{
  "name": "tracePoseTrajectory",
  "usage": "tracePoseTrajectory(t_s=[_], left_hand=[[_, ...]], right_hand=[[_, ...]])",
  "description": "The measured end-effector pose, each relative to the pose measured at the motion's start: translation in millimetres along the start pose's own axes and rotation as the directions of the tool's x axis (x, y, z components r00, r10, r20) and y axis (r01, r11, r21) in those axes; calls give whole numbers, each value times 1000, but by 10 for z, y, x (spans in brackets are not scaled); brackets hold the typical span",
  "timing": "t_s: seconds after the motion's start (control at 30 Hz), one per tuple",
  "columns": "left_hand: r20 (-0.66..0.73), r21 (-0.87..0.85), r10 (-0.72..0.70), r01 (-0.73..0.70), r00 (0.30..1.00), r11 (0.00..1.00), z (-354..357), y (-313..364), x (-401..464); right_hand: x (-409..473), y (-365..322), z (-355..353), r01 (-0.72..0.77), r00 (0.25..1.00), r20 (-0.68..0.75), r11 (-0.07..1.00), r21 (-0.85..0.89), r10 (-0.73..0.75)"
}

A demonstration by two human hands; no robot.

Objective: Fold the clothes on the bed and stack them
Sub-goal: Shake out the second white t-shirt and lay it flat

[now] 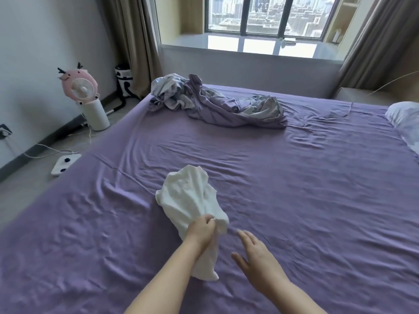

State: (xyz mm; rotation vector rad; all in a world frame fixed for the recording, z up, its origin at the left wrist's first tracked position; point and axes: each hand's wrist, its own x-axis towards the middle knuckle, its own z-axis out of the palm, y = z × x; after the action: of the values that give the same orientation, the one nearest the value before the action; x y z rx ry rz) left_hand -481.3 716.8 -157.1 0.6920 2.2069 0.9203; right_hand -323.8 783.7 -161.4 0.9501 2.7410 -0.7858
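Note:
A crumpled white garment (188, 196) lies on the purple bed sheet (294, 189) near the front middle. My left hand (200, 230) grips a bunched part of it at its near end, and more white cloth hangs down beside my forearm. My right hand (254, 257) hovers just to the right of the garment with fingers straight and spread, holding nothing.
A rumpled purple and grey quilt (215, 103) lies at the far side of the bed. A pillow (405, 118) sits at the right edge. On the floor to the left stand a pink fan (79, 85) on a white cylinder and a white scale (64, 164).

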Motion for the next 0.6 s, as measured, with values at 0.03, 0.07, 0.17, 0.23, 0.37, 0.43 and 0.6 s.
tracePoseTrajectory(t_s=[0.03,0.07,0.17,0.23,0.37,0.43,0.6], left_hand=[[17,-47,17,-16,1000,999,-82,103,-47],[39,-70,33,-31,999,997,-201,259,-118],[158,-48,145,-139,977,989,-608,804,-352],[214,31,242,-254,946,967,-864,1184,-519],[218,55,409,-429,886,901,-1190,1896,-976],[196,95,475,-499,858,862,-1299,2188,-1255],[204,436,513,-546,834,715,-1546,2707,-1989]], right_hand=[[-5,0,-108,3,1000,-23,999,37,-3],[-5,-13,-224,16,999,-39,998,68,-13],[-30,-138,-621,61,996,-76,985,162,-49],[-88,-290,-894,113,989,-116,966,234,-88],[-348,-604,-1414,231,955,-257,910,346,-144],[-603,-723,-1687,246,939,-327,870,427,-105],[-1304,-738,-2328,258,927,-373,791,556,-40]])
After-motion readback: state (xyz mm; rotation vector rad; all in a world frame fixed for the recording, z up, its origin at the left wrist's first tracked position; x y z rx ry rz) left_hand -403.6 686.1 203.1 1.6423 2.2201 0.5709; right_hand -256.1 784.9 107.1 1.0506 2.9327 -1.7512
